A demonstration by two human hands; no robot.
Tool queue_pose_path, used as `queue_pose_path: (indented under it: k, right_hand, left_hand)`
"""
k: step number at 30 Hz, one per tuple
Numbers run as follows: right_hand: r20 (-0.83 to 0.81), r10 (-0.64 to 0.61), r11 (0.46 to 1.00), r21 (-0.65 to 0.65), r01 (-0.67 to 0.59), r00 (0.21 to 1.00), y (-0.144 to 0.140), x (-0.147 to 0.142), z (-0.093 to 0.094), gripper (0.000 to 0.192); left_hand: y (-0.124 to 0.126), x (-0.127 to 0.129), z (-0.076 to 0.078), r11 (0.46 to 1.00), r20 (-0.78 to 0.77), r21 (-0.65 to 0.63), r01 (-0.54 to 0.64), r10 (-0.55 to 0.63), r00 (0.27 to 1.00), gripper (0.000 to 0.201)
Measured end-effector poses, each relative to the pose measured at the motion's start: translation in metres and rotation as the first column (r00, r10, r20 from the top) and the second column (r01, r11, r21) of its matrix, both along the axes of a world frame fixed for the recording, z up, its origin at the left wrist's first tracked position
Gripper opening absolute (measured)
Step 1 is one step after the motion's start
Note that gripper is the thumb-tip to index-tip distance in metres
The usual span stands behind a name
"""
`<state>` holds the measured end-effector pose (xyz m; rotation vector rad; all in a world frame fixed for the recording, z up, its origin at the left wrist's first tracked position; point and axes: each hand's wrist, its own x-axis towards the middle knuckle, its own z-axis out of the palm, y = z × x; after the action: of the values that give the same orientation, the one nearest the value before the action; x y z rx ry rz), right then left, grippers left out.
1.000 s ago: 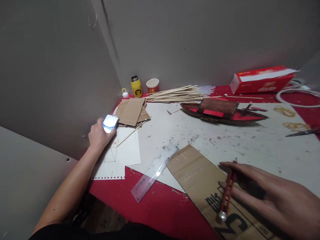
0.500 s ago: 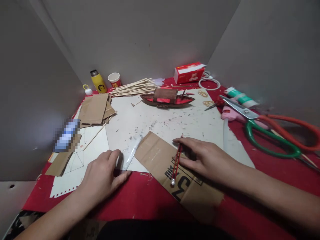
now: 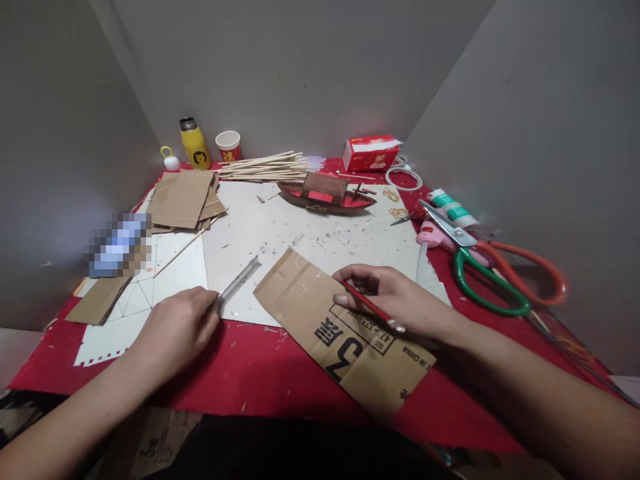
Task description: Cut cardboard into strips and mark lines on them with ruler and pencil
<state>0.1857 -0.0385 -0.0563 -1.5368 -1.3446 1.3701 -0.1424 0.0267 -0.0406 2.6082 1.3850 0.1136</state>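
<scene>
Right fingers (image 3: 350, 300) pinched closed on a red pencil (image 3: 373, 308), right hand (image 3: 400, 303) resting on the cardboard strip (image 3: 345, 330); left fingers (image 3: 207, 307) closed on the near end of a clear ruler (image 3: 239, 280), left hand (image 3: 173, 330) just left of that strip. Beyond the strip on the worktop (image 3: 310, 233): model boat (image 3: 327, 193), skewers (image 3: 265, 167); right of it, large scissors (image 3: 493, 267). Likely trouble: ruler held only by its end, free to pivot and skew any line; strip overhanging the worktop edge, apt to flex or slide under pencil pressure.
</scene>
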Motion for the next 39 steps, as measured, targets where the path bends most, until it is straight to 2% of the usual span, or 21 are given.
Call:
queue_pose_path:
  k: [3,6,8,10,12,14,15,16,18,20,23,24,26,28,29,31,33,34,36,37,39]
  right_hand:
    - [-0.060,-0.073,0.997,0.021,0.074,0.995,0.000,0.000,-0.003,0.037]
    - [-0.073,-0.086,0.993,0.076,0.092,0.994,-0.003,-0.005,-0.008,0.036]
    - [0.006,-0.078,0.990,0.122,0.077,0.997,-0.005,-0.009,-0.011,0.036]
    - [0.113,-0.116,0.980,0.177,0.095,0.987,-0.006,-0.012,-0.012,0.038]
    - [0.146,-0.209,0.958,0.230,0.172,0.967,-0.005,-0.012,-0.014,0.042]
    - [0.095,-0.309,0.922,0.274,0.274,0.946,-0.005,-0.012,-0.014,0.046]
    - [0.053,-0.349,0.902,0.292,0.319,0.936,-0.005,-0.011,-0.014,0.047]
    - [0.017,-0.373,0.885,0.306,0.351,0.928,-0.005,-0.012,-0.014,0.048]
    - [-0.030,-0.381,0.875,0.310,0.371,0.924,-0.006,-0.013,-0.012,0.051]
    - [-0.062,-0.341,0.902,0.258,0.345,0.938,-0.008,-0.015,-0.009,0.052]
    - [-0.159,-0.223,0.965,0.106,0.241,0.962,-0.010,-0.019,-0.006,0.053]
    - [-0.199,-0.185,0.978,0.059,0.200,0.962,-0.010,-0.020,-0.005,0.051]
    - [-0.274,-0.125,0.992,-0.006,0.129,0.954,-0.010,-0.021,-0.003,0.044]
    - [-0.328,-0.095,0.995,-0.037,0.088,0.940,-0.009,-0.020,-0.001,0.036]
    - [-0.346,-0.101,0.995,-0.038,0.093,0.933,-0.008,-0.019,0.000,0.033]
    - [-0.368,-0.161,0.985,-0.008,0.170,0.916,-0.006,-0.014,0.001,0.031]
    - [-0.369,-0.267,0.953,0.033,0.300,0.890,-0.002,-0.007,0.003,0.031]
    - [-0.370,-0.323,0.929,0.055,0.367,0.871,0.000,-0.004,0.005,0.031]
    - [-0.376,-0.399,0.883,0.088,0.461,0.836,0.004,0.002,0.006,0.031]
    - [-0.383,-0.421,0.865,0.102,0.491,0.822,0.006,0.004,0.007,0.030]
    - [-0.396,-0.440,0.841,0.131,0.524,0.806,0.009,0.008,0.005,0.029]
  left_hand:
    - [0.006,-0.008,0.007,0.996,0.075,0.076,-0.050,0.045,0.996,0.037]
    - [0.007,-0.009,0.015,0.968,0.217,0.234,-0.094,0.042,0.975,0.037]
    - [0.005,-0.005,0.020,0.945,0.275,0.314,-0.095,0.005,0.961,0.036]
    - [0.002,0.003,0.022,0.946,0.293,0.317,-0.068,-0.030,0.956,0.034]
    - [-0.002,0.013,0.025,0.977,0.356,0.207,-0.048,-0.030,0.934,0.032]
    - [-0.004,0.025,0.027,0.999,0.473,-0.033,-0.036,0.047,0.880,0.027]
    - [-0.005,0.031,0.028,0.982,0.528,-0.190,-0.024,0.122,0.840,0.024]
    - [-0.004,0.037,0.029,0.938,0.568,-0.347,0.000,0.210,0.796,0.021]
    - [-0.003,0.049,0.027,0.794,0.605,-0.600,0.092,0.376,0.702,0.016]
    - [-0.002,0.062,0.022,0.641,0.601,-0.740,0.202,0.494,0.628,0.018]
    - [-0.007,0.084,0.011,0.481,0.576,-0.812,0.331,0.568,0.588,0.023]
    - [-0.010,0.092,0.007,0.445,0.575,-0.816,0.368,0.567,0.590,0.022]
    - [-0.017,0.105,0.002,0.410,0.585,-0.810,0.419,0.522,0.621,0.017]
    - [-0.023,0.113,0.000,0.451,0.636,-0.765,0.459,0.417,0.650,0.012]
    - [-0.025,0.114,-0.001,0.506,0.666,-0.725,0.467,0.345,0.661,0.009]
    - [-0.029,0.110,-0.002,0.671,0.696,-0.591,0.449,0.142,0.704,0.008]
    - [-0.033,0.100,-0.005,0.822,0.617,-0.377,0.427,-0.122,0.778,0.023]
    - [-0.035,0.094,-0.008,0.854,0.527,-0.270,0.445,-0.256,0.811,0.035]
    - [-0.038,0.084,-0.016,0.863,0.309,-0.139,0.486,-0.428,0.849,0.065]
    - [-0.038,0.081,-0.019,0.855,0.205,-0.137,0.500,-0.470,0.859,0.077]
    - [-0.038,0.079,-0.025,0.840,0.057,-0.188,0.509,-0.508,0.860,0.088]
